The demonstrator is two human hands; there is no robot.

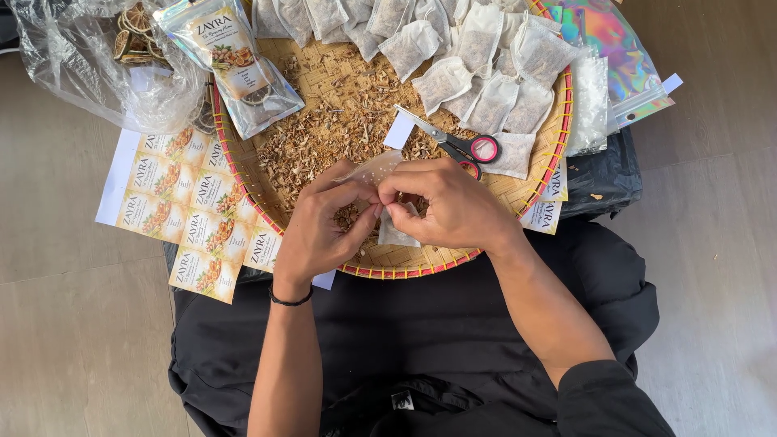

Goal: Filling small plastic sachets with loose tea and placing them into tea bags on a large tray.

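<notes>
Both hands meet over the near part of a round woven tray [558, 121]. The left hand [320, 231] and the right hand [453, 206] pinch a small white tea bag [374, 167] with pressed fingertips. Loose dried herbs [324, 137] lie just behind. Scissors [453, 144] rest near filled bags [486, 73].

The right hand [453, 206] covered most of the small mesh bag [396, 231]; the woven tray [388, 263] ran past the top edge, cutting off several filled bags [477, 73].
</notes>
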